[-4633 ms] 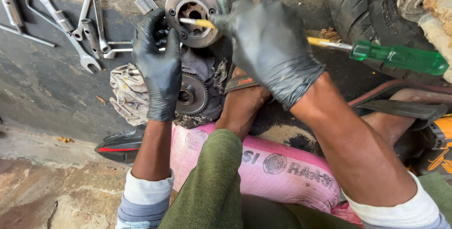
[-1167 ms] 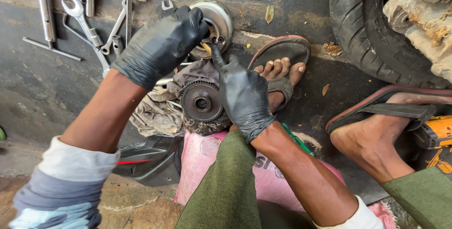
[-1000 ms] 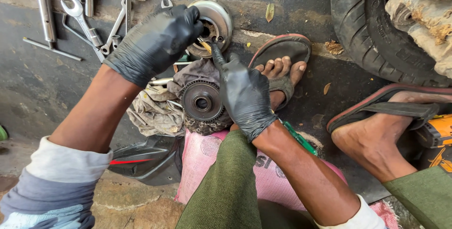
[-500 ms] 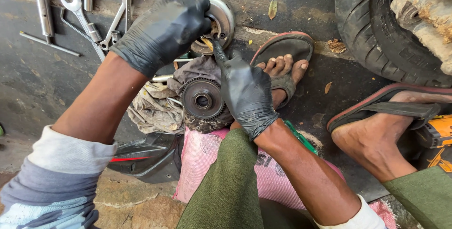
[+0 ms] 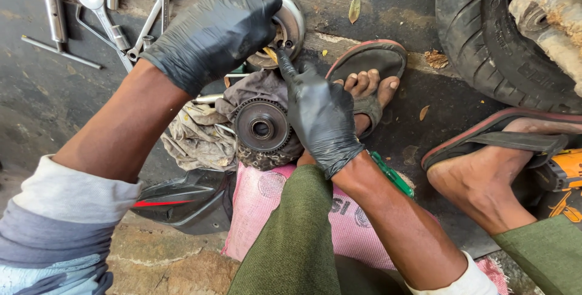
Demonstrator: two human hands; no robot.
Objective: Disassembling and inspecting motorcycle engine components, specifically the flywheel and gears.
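Your left hand (image 5: 212, 31), gloved black, gripped the round metal drum (image 5: 290, 25) on the ground near one tyre (image 5: 485, 40). Your right hand (image 5: 318, 113), fingers mostly curled, pressed one forefinger into the drum's face. One toothed gear (image 5: 262, 126) lay on a rag (image 5: 194, 140) just below. Two sandalled feet (image 5: 370, 86) rested nearby; several spanners (image 5: 103, 10) lay upper left.

Green screwdriver (image 5: 393, 175) now beneath right forearm.

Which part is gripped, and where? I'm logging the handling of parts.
The left hand in a black glove grips the round grey metal drum by its rim; the right hand pokes its hub.
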